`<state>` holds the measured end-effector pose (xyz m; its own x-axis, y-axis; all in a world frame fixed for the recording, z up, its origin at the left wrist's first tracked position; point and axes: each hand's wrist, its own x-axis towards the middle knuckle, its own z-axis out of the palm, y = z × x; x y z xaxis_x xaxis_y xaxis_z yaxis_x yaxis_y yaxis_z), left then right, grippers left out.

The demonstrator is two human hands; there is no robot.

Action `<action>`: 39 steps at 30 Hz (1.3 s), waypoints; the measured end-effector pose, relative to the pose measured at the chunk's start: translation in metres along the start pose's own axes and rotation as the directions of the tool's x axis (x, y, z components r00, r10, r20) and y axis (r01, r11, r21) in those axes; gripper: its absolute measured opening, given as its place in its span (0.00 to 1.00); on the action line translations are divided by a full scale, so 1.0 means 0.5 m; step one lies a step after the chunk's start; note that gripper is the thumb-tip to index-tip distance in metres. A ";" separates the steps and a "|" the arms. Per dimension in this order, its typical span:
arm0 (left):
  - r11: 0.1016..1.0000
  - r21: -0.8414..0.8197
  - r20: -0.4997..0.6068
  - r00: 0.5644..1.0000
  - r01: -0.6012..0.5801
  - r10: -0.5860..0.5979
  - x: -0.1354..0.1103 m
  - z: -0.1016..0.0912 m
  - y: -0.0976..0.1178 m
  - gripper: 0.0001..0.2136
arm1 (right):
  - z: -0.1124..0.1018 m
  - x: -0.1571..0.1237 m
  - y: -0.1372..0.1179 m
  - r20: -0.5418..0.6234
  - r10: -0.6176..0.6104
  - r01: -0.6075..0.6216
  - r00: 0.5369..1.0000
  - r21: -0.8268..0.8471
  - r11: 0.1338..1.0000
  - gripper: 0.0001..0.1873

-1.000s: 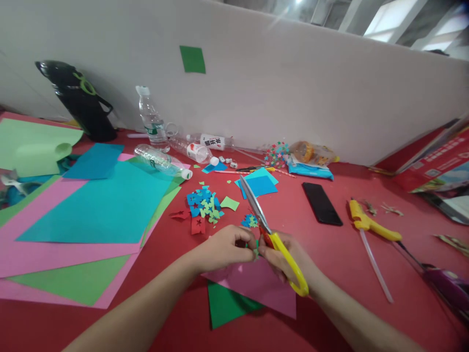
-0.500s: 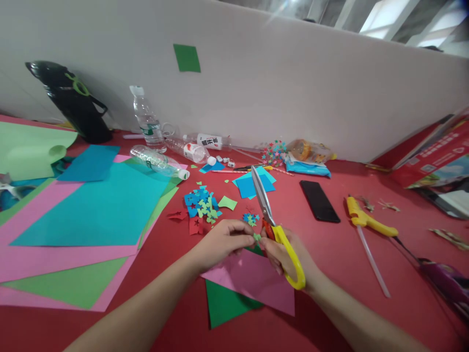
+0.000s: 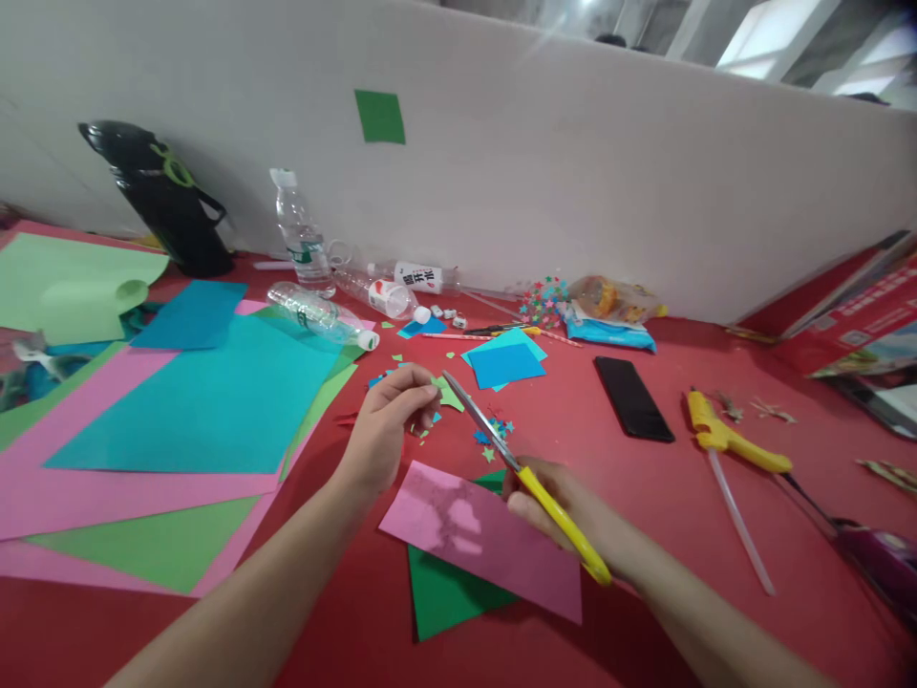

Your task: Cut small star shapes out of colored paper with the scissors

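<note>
My right hand (image 3: 548, 502) grips yellow-handled scissors (image 3: 526, 478), blades shut and pointing up-left over the red table. My left hand (image 3: 387, 420) is pinched, fingers together, over a heap of blue, green and red paper scraps (image 3: 430, 432); what it pinches is too small to name. A few small cut-out stars (image 3: 494, 432) lie between the hands. A pink sheet (image 3: 487, 540) lies just under both hands, on top of a dark green sheet (image 3: 448, 592).
Big teal, pink and green sheets (image 3: 193, 406) cover the left. Plastic bottles (image 3: 322, 315) and a black flask (image 3: 164, 196) stand by the wall. A blue paper square (image 3: 505, 363), a black phone (image 3: 634, 397), a yellow glue gun (image 3: 727, 440) lie to the right.
My left hand has left the scissors and moved up-left to the scrap heap. The scissors have swung down and left, lying lower over the table.
</note>
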<state>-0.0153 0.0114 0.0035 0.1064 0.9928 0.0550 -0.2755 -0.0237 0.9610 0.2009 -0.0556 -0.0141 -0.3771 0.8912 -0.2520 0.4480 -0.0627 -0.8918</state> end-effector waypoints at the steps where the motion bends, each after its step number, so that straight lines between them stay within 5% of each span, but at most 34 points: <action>1: 1.000 0.009 0.007 1.000 -0.007 0.007 -0.001 0.001 -0.002 0.05 | 0.000 -0.001 -0.003 0.004 0.010 -0.010 1.000 0.007 1.000 0.25; 17: 0.992 0.108 0.034 0.997 -0.068 0.064 -0.006 0.008 -0.001 0.06 | 0.007 -0.011 -0.013 0.022 0.019 -0.022 1.000 0.171 0.985 0.29; 26: 0.989 0.126 0.034 0.997 -0.079 0.075 -0.005 0.008 0.001 0.05 | 0.012 -0.002 0.030 0.046 0.074 -0.085 0.996 0.302 0.949 0.17; 39: 0.983 0.169 0.021 0.997 -0.076 0.073 -0.003 0.004 0.007 0.06 | 0.006 -0.010 0.006 0.037 0.078 -0.086 0.996 0.271 0.959 0.15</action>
<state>-0.0144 0.0094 0.0072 0.1064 0.9857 0.1310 -0.1170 -0.1184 0.9860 0.2018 -0.0614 -0.0165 -0.3708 0.8662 -0.3351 0.2424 -0.2581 -0.9352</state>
